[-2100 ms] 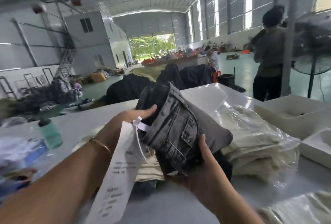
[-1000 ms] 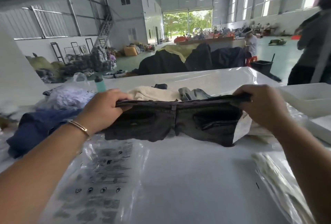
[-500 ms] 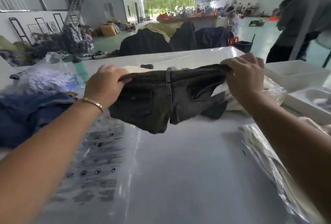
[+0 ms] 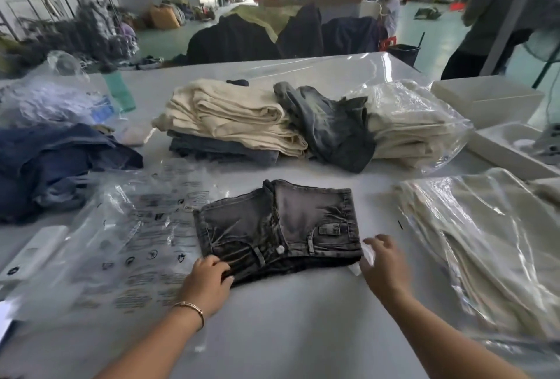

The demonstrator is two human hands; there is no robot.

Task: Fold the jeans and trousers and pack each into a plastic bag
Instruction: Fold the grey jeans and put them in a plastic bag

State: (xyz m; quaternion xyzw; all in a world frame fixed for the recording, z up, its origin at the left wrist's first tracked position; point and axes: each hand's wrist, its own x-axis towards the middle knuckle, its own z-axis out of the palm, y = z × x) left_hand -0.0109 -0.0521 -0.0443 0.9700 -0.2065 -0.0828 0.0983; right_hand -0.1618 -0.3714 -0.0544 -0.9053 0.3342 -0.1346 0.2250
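A folded pair of dark grey jeans (image 4: 278,224) lies flat on the white table (image 4: 288,333), waistband toward me. My left hand (image 4: 209,281) grips its near left corner, fingers curled under the edge. My right hand (image 4: 383,263) hovers by the near right corner with fingers spread and blurred, holding nothing, beside a white tag (image 4: 362,260). A flat printed plastic bag (image 4: 133,242) lies left of the jeans, partly under them.
Behind lie stacked cream trousers (image 4: 230,118), loose grey jeans (image 4: 327,124) and bagged cream trousers (image 4: 415,124). More bagged trousers (image 4: 485,242) lie at right, blue jeans (image 4: 51,163) at left, white trays (image 4: 485,99) far right. A person (image 4: 491,14) stands beyond.
The jeans, held up by the waistband in both hands, have come down flat onto the table. My right hand has let go; my left still holds the corner.
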